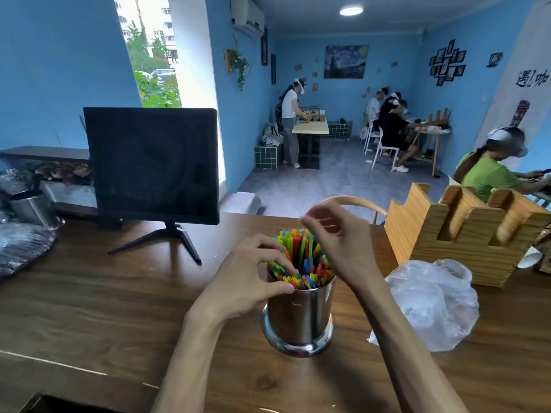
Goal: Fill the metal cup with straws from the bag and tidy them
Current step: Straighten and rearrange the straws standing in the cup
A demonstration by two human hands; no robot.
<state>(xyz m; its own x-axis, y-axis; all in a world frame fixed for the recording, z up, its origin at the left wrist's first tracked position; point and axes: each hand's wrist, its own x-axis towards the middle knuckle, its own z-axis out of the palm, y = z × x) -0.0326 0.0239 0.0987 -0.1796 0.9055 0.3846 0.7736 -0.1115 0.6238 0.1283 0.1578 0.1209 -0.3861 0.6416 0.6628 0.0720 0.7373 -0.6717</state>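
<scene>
The metal cup (299,317) stood on the wood table (89,293), right in front of the person, w/ both arms reaching in around it. It was packed w/ bright straws (301,260), all standing up, long way pointing up and a bit back. Some stuck up higher in the middle.

The left hand (247,278) sat at the cup's left rim. Its thumb and fingers were curled and pinching the low straw tips there. The right hand (337,242) hung just above and right of the tall straws, fingers bent and partly spread; can't tell if it held one, too blurry.

So the tall straws were under the right hand, prob. next to be pushed down.

The plastic bag (432,302) lay crumpled near the cup's right side, looking about empty. Behind it stood a wood rack (447,234). Further left was a dark screen (152,165).
</scene>
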